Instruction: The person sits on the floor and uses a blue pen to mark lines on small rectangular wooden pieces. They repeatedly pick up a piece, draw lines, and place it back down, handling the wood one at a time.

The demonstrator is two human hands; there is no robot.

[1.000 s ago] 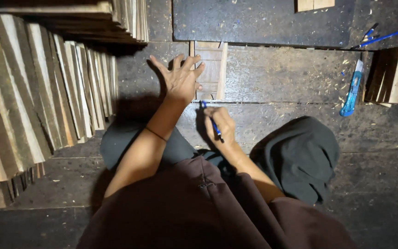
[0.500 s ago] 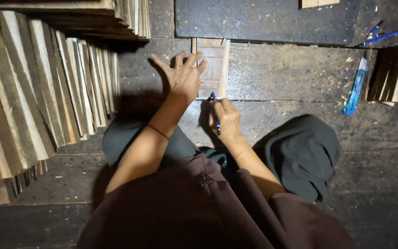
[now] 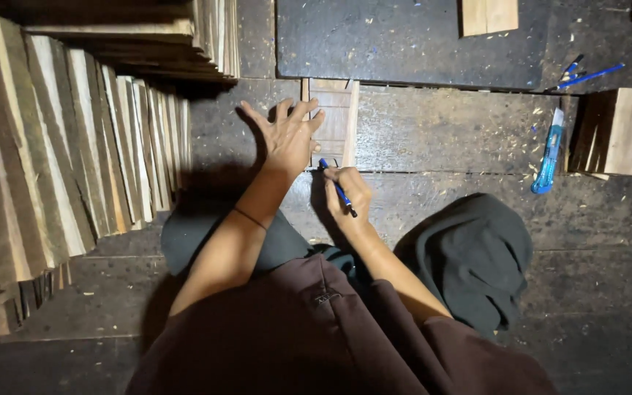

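Left hand: the left hand [image 3: 287,137] lies palm down, fingers spread flat and gripping nothing, pressing on the left edge of the small wooden panel [image 3: 334,121].
Right hand: the right hand [image 3: 347,192] is closed in a writing pinch around the blue pen [image 3: 336,188], sitting at about 5 o'clock from the left hand and just beside it.
Pen: its tip meets the near end of the panel; the barrel slants back toward 5 o'clock through the fingers.
Panel: a narrow, pale-edged strip lying flat on the dark plank floor [image 3: 440,132], its long side running toward 12 o'clock, its far end touching the dark board [image 3: 404,36].
Stacked slats: rows of thin wooden slats [image 3: 74,146] stand on edge at 9 o'clock from the hands, well apart from the panel.
Utility knife: a blue utility knife [image 3: 548,153] lies on the floor at 3 o'clock, well apart from the right hand.
Wood blocks: a stack of wood blocks [image 3: 616,132] stands just right of the knife.
Spare pens: blue spare pens [image 3: 583,73] lie at about 2 o'clock, on the edge of the dark board.
Offcut: a pale offcut [image 3: 489,16] rests on the dark board at 1 o'clock.
Posture: the person sits cross-legged in dark clothing, knees either side of the work.
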